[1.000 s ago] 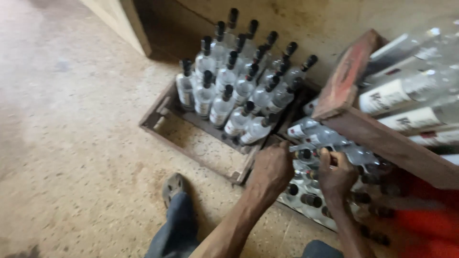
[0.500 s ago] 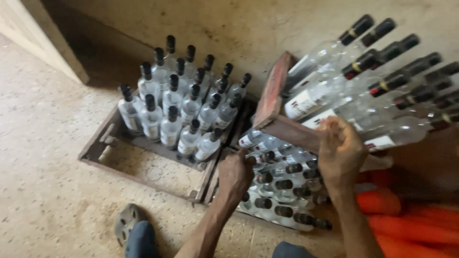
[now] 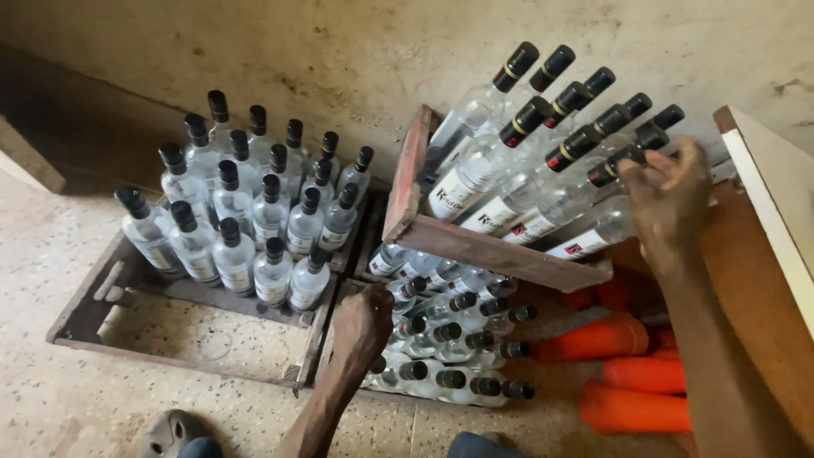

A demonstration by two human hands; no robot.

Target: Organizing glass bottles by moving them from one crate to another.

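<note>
My left hand (image 3: 360,326) rests with closed fingers on the near edge of a low wooden crate (image 3: 339,293), among clear glass bottles with black caps (image 3: 449,326) that lie in it. My right hand (image 3: 666,199) is up at the right, fingers curled over the neck of one bottle (image 3: 610,170) in a tilted wooden crate (image 3: 492,250). That crate leans against the wall and holds several clear bottles with black caps, tipped to the right.
A third wooden crate (image 3: 93,297) on the floor at left holds several upright clear bottles (image 3: 246,220). Orange plastic items (image 3: 623,373) lie at lower right. A board with a white edge (image 3: 772,195) stands at the right. A sandalled foot (image 3: 170,432) shows at the bottom.
The view has swung right and closer. My right hand has risen from the tilted crate's frame to the bottle necks at its upper right. My left hand stays on the low crate.
</note>
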